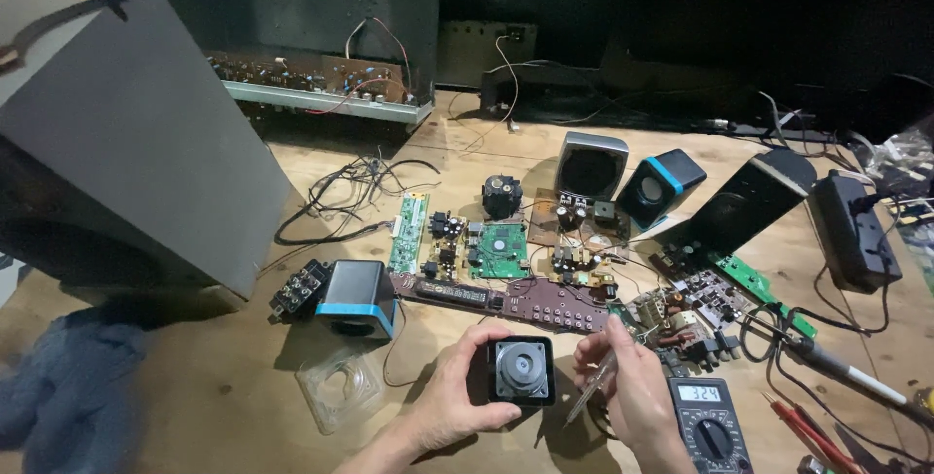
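The left hand (457, 406) grips a small black speaker unit (521, 371) just above the wooden worktop (214, 396), cone facing up. The right hand (632, 391) pinches a thin clear-handled tool (595, 386) beside it. A multimeter (710, 425) lies just right of that hand; circuit boards (498, 250) spread beyond.

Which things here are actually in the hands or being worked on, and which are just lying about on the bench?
In hand:
- small black speaker, held by the left hand
- thin tool, held in the right hand

Lying about:
- multimeter
- green circuit board
- blue-trimmed speaker
- soldering iron
- clear plastic piece
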